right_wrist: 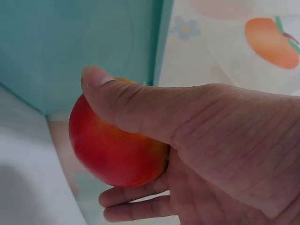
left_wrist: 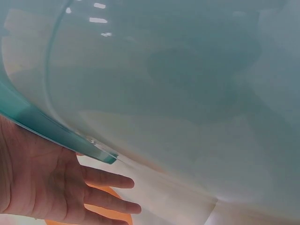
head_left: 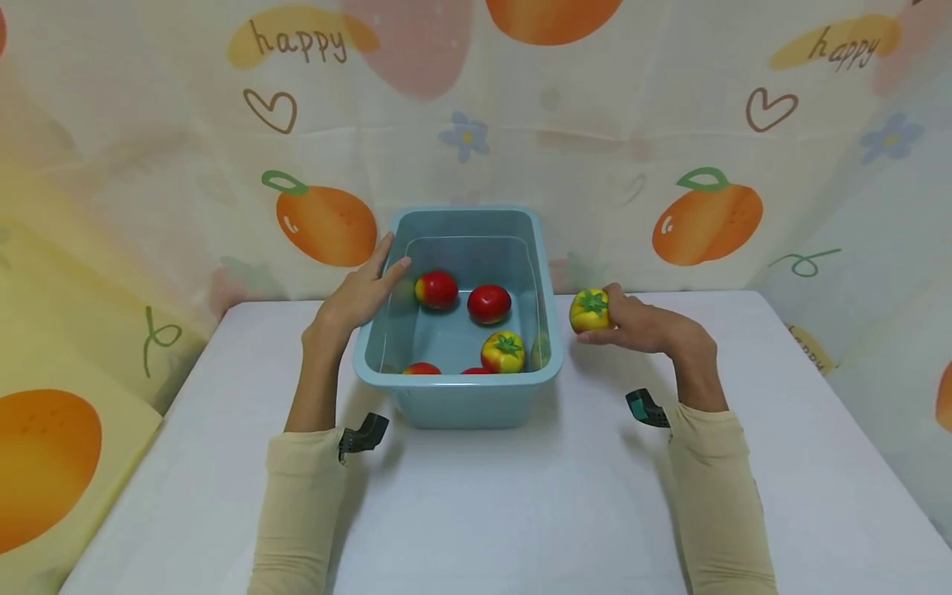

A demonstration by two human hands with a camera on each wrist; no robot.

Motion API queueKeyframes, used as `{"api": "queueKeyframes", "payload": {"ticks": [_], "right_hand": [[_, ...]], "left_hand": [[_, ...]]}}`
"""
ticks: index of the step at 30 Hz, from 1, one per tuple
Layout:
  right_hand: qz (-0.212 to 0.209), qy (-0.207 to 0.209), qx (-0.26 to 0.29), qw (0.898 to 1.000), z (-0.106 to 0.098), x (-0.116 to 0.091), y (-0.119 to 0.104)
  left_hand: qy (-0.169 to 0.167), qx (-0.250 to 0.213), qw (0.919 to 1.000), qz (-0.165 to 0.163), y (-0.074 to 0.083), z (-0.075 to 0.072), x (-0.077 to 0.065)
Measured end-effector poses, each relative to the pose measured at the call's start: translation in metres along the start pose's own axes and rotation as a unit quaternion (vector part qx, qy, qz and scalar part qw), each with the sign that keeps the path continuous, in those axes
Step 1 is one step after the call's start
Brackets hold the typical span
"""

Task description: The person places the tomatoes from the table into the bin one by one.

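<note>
A light blue plastic bin stands on the white table. My left hand rests at its left wall, thumb over the rim; in the left wrist view the fingers extend straight along the outside. To the right of the bin, my right hand grips a tomato, its yellow top and green star-shaped calyx facing up. Seen from the right wrist, the tomato's underside is red, with the thumb across it. Inside the bin lie several similar tomatoes, among them one red and one yellow-topped.
The white tabletop extends in front of the bin and to both sides. Behind it hangs a cloth printed with oranges, hearts and flowers. Each forearm carries a small black wrist camera.
</note>
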State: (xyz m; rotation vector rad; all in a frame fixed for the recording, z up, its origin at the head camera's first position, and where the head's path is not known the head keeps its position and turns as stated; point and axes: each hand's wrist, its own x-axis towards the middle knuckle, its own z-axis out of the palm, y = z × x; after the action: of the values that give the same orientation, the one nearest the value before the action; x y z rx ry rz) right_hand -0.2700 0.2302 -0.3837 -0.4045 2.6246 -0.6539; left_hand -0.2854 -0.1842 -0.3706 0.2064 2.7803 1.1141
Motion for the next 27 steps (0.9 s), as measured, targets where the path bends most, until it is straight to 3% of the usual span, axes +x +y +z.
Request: {"api": "queueKeyframes", "payload": {"ticks": [17, 27], "right_hand": [[-0.005, 0.031, -0.029, 0.999, -0.014, -0.018, -0.015], [-0.051, 0.08, -0.039, 0.995, -0.017, -0.03, -0.033]], "left_hand": [[-0.002, -0.009, 0.9999, 0.006, -0.001, 0.002, 0.001], [0.0, -0.005, 1.0, 0.007, 0.0, 0.0, 0.001]]}}
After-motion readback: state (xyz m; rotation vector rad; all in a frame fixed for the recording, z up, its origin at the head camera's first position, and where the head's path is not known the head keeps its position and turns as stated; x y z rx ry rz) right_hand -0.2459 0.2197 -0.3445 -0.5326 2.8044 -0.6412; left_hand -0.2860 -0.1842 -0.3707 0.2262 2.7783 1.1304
